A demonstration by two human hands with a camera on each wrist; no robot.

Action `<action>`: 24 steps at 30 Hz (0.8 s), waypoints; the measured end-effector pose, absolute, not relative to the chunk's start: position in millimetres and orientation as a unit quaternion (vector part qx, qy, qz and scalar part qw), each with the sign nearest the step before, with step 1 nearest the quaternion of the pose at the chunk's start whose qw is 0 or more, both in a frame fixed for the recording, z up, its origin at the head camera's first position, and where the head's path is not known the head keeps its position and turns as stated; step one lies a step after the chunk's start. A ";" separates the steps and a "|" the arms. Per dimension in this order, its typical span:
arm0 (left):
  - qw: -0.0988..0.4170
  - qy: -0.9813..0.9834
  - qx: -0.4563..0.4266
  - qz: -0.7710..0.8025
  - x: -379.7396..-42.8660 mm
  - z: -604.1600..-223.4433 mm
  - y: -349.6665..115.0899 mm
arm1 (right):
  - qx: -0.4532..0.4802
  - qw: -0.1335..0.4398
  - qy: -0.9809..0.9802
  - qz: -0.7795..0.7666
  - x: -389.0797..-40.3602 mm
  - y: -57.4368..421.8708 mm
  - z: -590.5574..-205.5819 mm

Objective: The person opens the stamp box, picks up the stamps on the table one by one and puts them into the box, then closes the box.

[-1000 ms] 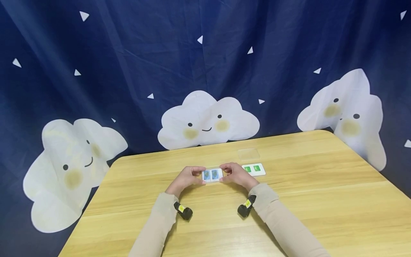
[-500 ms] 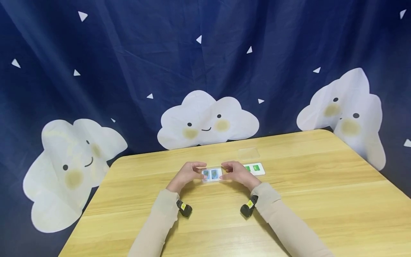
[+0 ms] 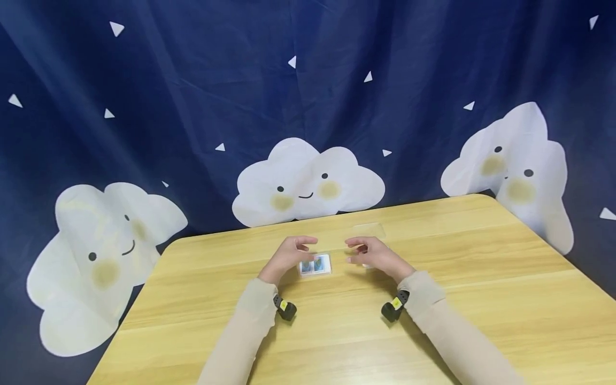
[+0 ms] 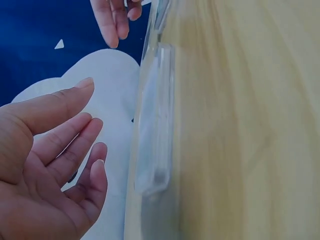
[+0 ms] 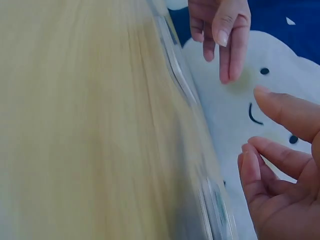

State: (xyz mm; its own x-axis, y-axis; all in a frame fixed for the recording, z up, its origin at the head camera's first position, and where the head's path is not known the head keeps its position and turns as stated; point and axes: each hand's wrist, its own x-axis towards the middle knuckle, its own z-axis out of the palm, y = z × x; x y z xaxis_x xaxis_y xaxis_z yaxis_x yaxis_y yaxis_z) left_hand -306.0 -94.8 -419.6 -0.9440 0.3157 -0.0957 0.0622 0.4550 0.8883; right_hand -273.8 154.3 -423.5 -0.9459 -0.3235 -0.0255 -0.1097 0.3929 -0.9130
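A flat clear case (image 3: 323, 264) with two blue pictures on white lies on the table, its left part overlapped by my left hand (image 3: 290, 252). In the left wrist view the case (image 4: 156, 125) shows edge-on, with the left fingers spread loosely beside and above it, holding nothing. My right hand (image 3: 377, 254) hovers to the right of the case, its thumb and fingers apart with nothing between them. Under it is a white card with green pictures, almost wholly hidden in the head view; its edge (image 5: 215, 210) shows in the right wrist view.
A thin clear plastic cover (image 3: 368, 230) lies farther back, behind the right hand. The wooden table (image 3: 337, 342) ends at a dark blue curtain (image 3: 250, 69) with printed clouds.
Both hands have let go of the blue-picture case and risen off it. My right hand has moved away to the right, now covering the green-picture card. The case stays on the table.
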 end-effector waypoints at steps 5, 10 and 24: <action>0.117 0.843 0.120 0.511 -307.1 -414.3 -83.3 | -0.141 0.080 0.823 -0.544 -268.0 181.1 -421.2; 0.117 0.838 0.128 0.518 -311.6 -413.2 -71.4 | -0.128 0.070 0.823 -0.549 -265.0 204.2 -420.7; 0.104 0.837 0.151 0.516 -325.3 -410.1 -44.3 | -0.116 0.066 0.819 -0.558 -263.5 240.6 -424.6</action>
State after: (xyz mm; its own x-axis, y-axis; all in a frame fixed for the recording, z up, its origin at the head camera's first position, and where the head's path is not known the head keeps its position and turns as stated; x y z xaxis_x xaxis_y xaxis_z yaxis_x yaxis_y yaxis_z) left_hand -325.3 -44.3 -410.1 -0.9331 0.3592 -0.0181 0.1447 0.4212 0.8954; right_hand -263.5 240.6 -424.6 -0.9645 -0.2634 0.0205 -0.1157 0.3515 -0.9290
